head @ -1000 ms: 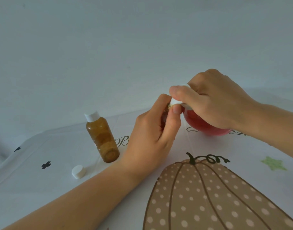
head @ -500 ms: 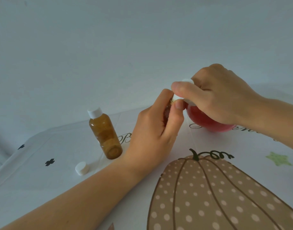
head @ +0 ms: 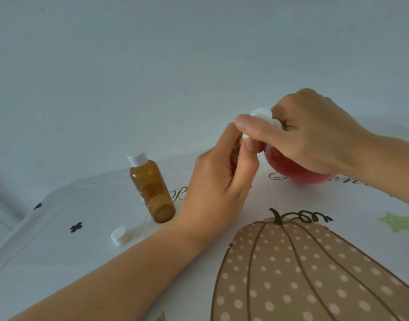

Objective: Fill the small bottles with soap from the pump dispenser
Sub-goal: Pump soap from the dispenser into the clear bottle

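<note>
Near the table's (head: 60, 262) far edge, a left hand (head: 217, 186) curls its fingers round a small open bottle (head: 234, 154). The bottle is mostly hidden in the grip, its mouth held up against the nozzle of a red dispenser (head: 289, 169). The right hand (head: 314, 135) wraps the white pump (head: 261, 115), fingers curled, thumb stretched along the spout. Toward the left edge stands a capped bottle (head: 151, 188) of amber liquid, with a loose cap (head: 120, 235) near it. The held bottle looks like light, stiff plastic, likely slippery once soapy. A grip round its body, below the neck, suits it. The round dispenser probably needs steadying while pumped.
</note>
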